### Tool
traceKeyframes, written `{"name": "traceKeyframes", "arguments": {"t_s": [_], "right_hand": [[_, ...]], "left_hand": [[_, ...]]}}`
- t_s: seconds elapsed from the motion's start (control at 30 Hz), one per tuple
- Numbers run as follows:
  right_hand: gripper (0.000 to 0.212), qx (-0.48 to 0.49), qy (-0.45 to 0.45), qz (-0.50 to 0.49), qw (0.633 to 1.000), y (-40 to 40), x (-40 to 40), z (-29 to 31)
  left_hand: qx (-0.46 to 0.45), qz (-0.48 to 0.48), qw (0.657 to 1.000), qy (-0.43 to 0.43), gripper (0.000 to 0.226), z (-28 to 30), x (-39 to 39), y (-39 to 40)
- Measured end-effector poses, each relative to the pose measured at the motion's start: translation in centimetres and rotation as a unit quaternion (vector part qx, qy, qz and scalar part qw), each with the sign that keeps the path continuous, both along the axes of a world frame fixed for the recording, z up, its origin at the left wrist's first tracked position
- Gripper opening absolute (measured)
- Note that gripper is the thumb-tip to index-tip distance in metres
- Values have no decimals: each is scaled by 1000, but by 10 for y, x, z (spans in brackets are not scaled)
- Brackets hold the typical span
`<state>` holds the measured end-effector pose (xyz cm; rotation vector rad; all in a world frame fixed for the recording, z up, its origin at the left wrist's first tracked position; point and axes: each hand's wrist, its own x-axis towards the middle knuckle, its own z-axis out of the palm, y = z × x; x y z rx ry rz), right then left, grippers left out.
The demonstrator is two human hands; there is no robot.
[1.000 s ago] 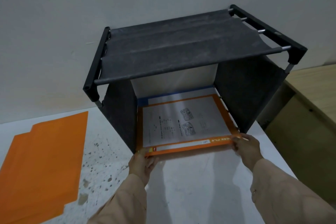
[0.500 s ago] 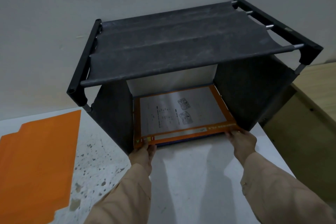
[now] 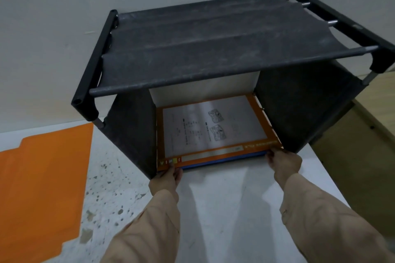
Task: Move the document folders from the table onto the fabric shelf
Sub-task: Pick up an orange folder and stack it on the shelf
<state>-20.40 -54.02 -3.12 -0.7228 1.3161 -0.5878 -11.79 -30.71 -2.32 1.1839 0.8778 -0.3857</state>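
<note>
An orange document folder (image 3: pixel 213 151) with a printed sheet under its clear cover lies inside the dark grey fabric shelf (image 3: pixel 213 45), on the lower level. Beneath it a blue folder (image 3: pixel 224 162) shows only as a thin front edge. My left hand (image 3: pixel 165 181) touches the orange folder's near left corner. At the near right corner, my right hand (image 3: pixel 283 162) has its fingertips on the folder's edge. More orange folders (image 3: pixel 42 188) lie flat on the white table at the left, overlapping each other.
The shelf stands on the white table (image 3: pixel 213 209) against a pale wall. Its speckled patch (image 3: pixel 111 198) lies between the shelf and the orange folders. A wooden cabinet (image 3: pixel 352 156) stands lower down to the right of the table edge.
Both hands pushed the orange folder deeper into the shelf, until its front edge lines up with the shelf's opening. The blue folder's back edge is now covered.
</note>
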Motion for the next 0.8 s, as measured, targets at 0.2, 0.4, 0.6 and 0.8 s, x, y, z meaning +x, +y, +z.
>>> {"name": "traceKeyframes", "arguments": {"t_s": [0.2, 0.4, 0.6, 0.8], "right_hand": [[27, -18, 64, 18, 998, -2, -2, 1], [21, -25, 71, 57, 996, -2, -8, 0], [19, -70, 106, 157, 979, 25, -15, 12], [14, -177, 149, 297, 927, 78, -12, 21]], "left_hand": [[4, -4, 1000, 7, 21, -1, 1, 2], [-4, -55, 998, 12, 14, -3, -6, 10], [44, -154, 987, 19, 21, 6, -12, 31], [184, -289, 939, -29, 17, 18, -18, 68]]}}
